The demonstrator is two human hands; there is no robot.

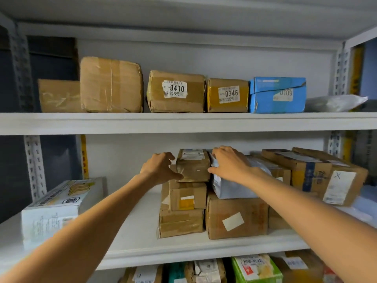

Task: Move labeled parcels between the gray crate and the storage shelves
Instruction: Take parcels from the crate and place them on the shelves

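Observation:
A small brown taped parcel (pixel 193 167) with a white label on top sits on a stack of two cardboard boxes (pixel 183 209) on the middle shelf (pixel 183 256). My left hand (pixel 160 168) is at the parcel's left side, its fingers loosely curved and its thumb touching the lower front edge. My right hand (pixel 229 163) lies palm down on a grey plastic-wrapped parcel (pixel 230 189) just right of it, with the thumb against the small parcel's right edge. The gray crate is not in view.
The upper shelf (pixel 183 122) carries brown boxes labelled 0410 (pixel 175 91) and 0346 (pixel 228 95), a blue box (pixel 277 94) and a white bag (pixel 336 103). A white printed carton (pixel 59 207) stands at the middle shelf's left. More boxes (pixel 318 172) crowd its right. Parcels fill the shelf below.

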